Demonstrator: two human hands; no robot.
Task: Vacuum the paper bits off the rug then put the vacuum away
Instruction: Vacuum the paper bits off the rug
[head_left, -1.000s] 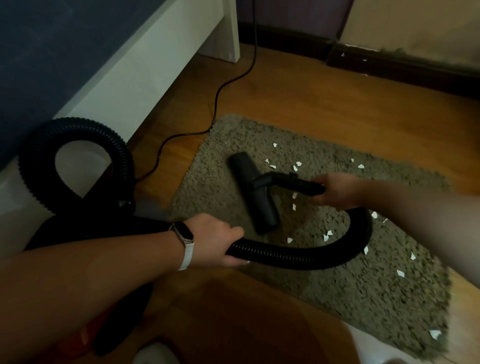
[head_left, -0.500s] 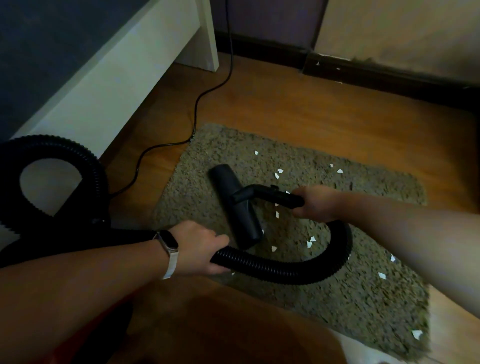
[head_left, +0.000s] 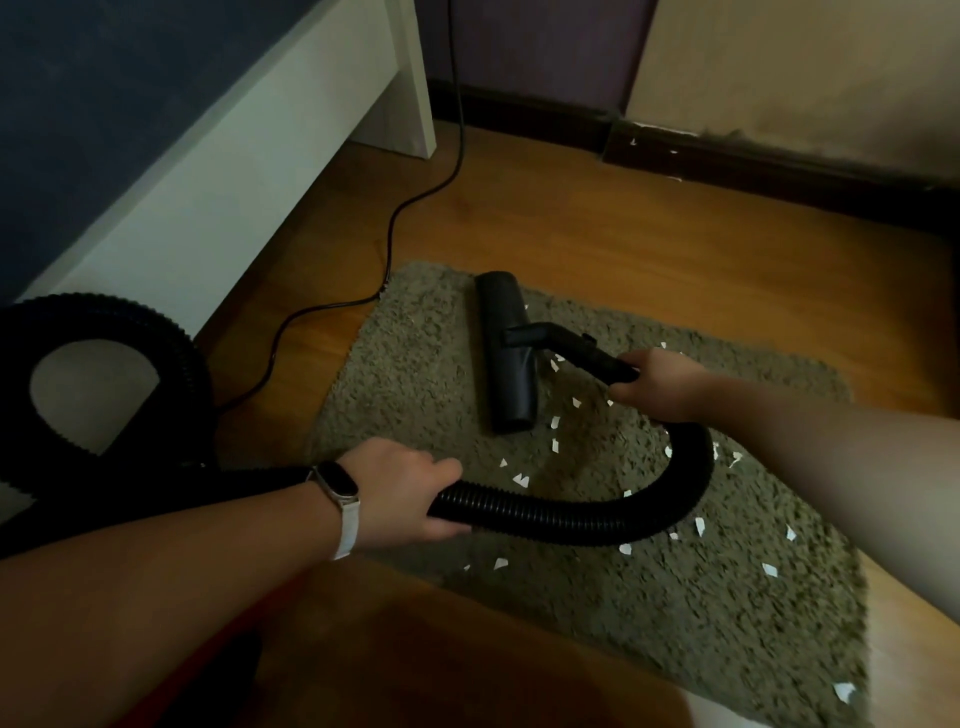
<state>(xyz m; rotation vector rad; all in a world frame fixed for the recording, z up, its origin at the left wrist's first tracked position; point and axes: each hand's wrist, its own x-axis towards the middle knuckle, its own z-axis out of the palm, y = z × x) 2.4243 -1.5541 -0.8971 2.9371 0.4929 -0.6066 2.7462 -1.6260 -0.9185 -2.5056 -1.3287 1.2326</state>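
A grey-green shaggy rug (head_left: 426, 374) lies on the wood floor, strewn with several white paper bits (head_left: 521, 479). The black vacuum floor head (head_left: 506, 348) rests flat on the rug's far part. My right hand (head_left: 657, 384) grips the black wand handle behind the head. The ribbed black hose (head_left: 561, 512) curves from that handle back across the rug into my left hand (head_left: 410, 493), which is closed around it. Further left the hose loops (head_left: 156, 343) up beside the bed. The vacuum body is mostly hidden under my left arm.
A white bed frame (head_left: 218, 208) with a dark mattress runs along the left. A black power cord (head_left: 389, 228) trails across the floor from the back wall past the rug's corner. Dark skirting (head_left: 779, 166) lines the far wall. Bare wood floor (head_left: 675, 249) lies beyond the rug.
The floor head has slid away from me toward the rug's far edge and turned more upright in view. My right hand moved with it; my left hand kept its grip on the hose.
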